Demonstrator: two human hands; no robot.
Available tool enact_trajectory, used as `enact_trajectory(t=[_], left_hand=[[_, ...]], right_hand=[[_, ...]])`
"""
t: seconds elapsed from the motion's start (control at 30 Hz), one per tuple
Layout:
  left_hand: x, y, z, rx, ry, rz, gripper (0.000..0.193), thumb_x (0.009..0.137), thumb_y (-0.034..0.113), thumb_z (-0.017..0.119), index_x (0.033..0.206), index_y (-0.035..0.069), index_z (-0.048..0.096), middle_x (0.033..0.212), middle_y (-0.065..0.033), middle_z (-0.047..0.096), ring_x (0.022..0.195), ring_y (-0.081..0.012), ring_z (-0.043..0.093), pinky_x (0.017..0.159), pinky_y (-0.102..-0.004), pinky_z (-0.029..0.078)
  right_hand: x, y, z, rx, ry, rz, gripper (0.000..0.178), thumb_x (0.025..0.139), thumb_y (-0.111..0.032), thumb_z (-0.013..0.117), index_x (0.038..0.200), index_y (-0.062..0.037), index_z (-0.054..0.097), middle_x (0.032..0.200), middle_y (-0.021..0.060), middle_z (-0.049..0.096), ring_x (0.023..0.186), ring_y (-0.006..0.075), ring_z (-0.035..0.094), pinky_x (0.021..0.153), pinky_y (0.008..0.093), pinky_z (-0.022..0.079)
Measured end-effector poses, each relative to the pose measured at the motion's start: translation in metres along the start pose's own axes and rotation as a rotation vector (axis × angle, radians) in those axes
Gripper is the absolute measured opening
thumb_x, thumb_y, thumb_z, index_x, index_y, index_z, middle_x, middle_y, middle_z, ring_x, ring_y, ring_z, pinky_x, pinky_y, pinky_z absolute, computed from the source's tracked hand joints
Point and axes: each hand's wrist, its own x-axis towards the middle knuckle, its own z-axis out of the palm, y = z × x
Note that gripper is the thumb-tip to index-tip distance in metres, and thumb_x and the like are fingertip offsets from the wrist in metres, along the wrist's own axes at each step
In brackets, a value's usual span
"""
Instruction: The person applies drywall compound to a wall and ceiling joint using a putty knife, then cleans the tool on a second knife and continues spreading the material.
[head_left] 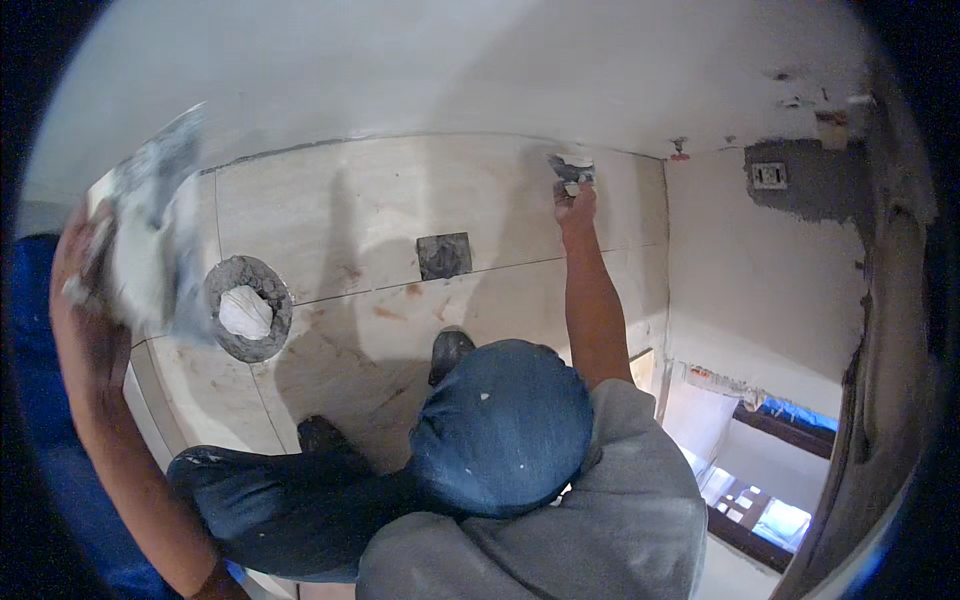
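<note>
At the left, my left hand grips a broad flat plastering trowel, its metal face smeared and blurred. Thick white putty covers part of it. My right arm reaches forward, and my right hand is closed around a small putty knife. That blade has dark and whitish smears and lies close to the line where the white wall meets the tiled floor. Whether it touches the wall is hard to tell.
A white bundle plugs a hole ringed by rough grey cement. Farther right is a dark square floor recess. My dark shoes rest on the tiles. The right wall carries a socket box and a red-handled valve.
</note>
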Motion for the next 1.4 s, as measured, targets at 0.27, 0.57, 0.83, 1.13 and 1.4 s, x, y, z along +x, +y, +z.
enact_trajectory(t=[0.27,0.57,0.83,1.13,1.4], left_hand=[[-0.102,-0.031,0.008,0.141,0.139,-0.306,0.041,0.092,0.020,0.054,0.126,-0.002,0.046,0.113,-0.0097,0.058,0.099,-0.0143,0.057,0.084,-0.0271,0.046],[-0.079,-0.056,0.061,-0.116,0.054,-0.368,0.046,0.093,0.021,0.052,0.132,-0.001,0.041,0.122,-0.0118,0.055,0.108,-0.0183,0.056,0.092,-0.0299,0.045],[-0.093,-0.044,0.045,0.058,0.182,-0.320,0.048,0.093,0.022,0.052,0.132,-0.004,0.042,0.124,-0.0130,0.054,0.112,-0.0185,0.053,0.096,-0.0302,0.041],[-0.094,-0.056,0.038,0.039,0.223,-0.313,0.050,0.093,0.023,0.051,0.132,-0.007,0.041,0.127,-0.0150,0.051,0.115,-0.0191,0.051,0.099,-0.0309,0.039],[-0.082,-0.072,0.028,0.051,0.143,-0.266,0.048,0.094,0.026,0.052,0.132,0.000,0.043,0.125,-0.0118,0.053,0.112,-0.0186,0.053,0.097,-0.0315,0.040]], right_hand=[[0.067,-0.007,0.024,-0.031,0.132,-0.031,0.025,0.090,-0.018,0.049,0.110,-0.0037,0.053,0.104,0.0157,0.058,0.090,0.0289,0.060,0.074,0.0415,0.057],[0.197,-0.088,-0.066,-1.158,-0.249,-0.685,0.034,0.083,-0.025,0.062,0.108,-0.0042,0.054,0.106,0.0145,0.057,0.101,0.0266,0.054,0.080,0.0459,0.053],[0.146,-0.055,0.034,-0.136,0.086,0.106,0.030,0.093,-0.022,0.044,0.115,-0.0037,0.051,0.111,0.0173,0.055,0.095,0.0297,0.056,0.077,0.0496,0.054],[0.102,-0.108,0.066,-0.814,-0.165,-0.438,0.030,0.089,-0.023,0.052,0.111,-0.0016,0.053,0.105,0.0153,0.058,0.090,0.0295,0.060,0.070,0.0458,0.055],[0.071,-0.098,0.008,-0.105,0.059,-0.107,0.030,0.092,-0.017,0.048,0.116,0.0003,0.048,0.109,0.0188,0.054,0.094,0.0324,0.057,0.072,0.0430,0.055]])
